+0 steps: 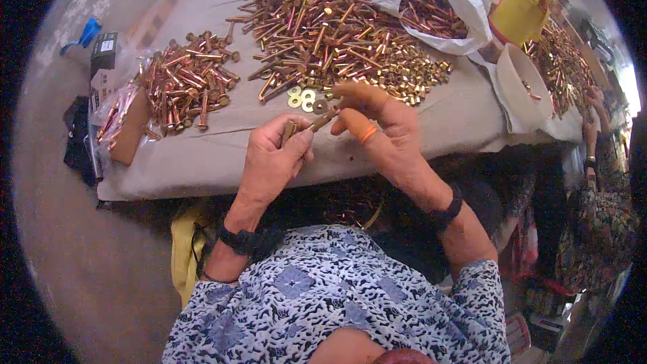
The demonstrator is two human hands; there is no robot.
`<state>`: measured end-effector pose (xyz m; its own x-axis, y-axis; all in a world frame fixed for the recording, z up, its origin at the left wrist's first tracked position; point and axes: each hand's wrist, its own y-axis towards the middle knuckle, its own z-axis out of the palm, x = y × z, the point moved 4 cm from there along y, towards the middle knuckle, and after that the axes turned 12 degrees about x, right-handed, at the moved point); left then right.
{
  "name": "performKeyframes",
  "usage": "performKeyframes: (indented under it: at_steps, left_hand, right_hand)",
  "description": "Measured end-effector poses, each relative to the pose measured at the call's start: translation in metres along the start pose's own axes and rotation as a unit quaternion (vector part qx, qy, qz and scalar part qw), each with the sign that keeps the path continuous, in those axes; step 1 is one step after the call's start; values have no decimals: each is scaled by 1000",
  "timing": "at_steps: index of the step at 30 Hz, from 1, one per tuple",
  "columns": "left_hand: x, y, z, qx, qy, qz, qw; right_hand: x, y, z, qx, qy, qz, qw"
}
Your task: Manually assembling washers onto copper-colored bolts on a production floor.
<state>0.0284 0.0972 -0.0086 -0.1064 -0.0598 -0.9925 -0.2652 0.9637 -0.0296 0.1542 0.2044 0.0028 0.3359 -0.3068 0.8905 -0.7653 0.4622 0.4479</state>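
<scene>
My left hand [273,155] is closed around a brass-coloured bolt [323,120], its end pointing up and to the right. Another brass-coloured piece [290,131] shows between those fingers, its shape partly hidden. Beside the bolt's end is my right hand [387,128], thumb and fingers apart, with an orange cover on the thumb. Whether it touches the bolt is hard to tell. Just beyond both hands lie several flat brass washers [308,100]. Small brass sleeves or nuts [418,77] are heaped past my right hand.
A large heap of copper-coloured bolts [310,27] covers the far middle of the cloth-covered table [202,168]. A smaller bolt pile [192,81] lies left. At right are a white plastic bag [461,0], a yellow jug [522,10], a pale tub [519,84] and another person's arm [591,135].
</scene>
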Motion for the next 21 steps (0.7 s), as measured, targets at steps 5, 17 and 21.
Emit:
performKeyframes:
  at_steps: [5, 17, 21]
  left_hand:
    - [2, -1, 0, 3, 26, -15, 1000]
    - [-1, 0, 1, 16, 30, -27, 999]
    - [-1, 1, 1, 21, 16, -25, 999]
  right_hand:
    - [0, -3, -13, -8, -75, 140, 987]
    - [9, 1, -21, 18, -171, 92, 981]
    - [5, 2, -16, -56, -108, 53, 991]
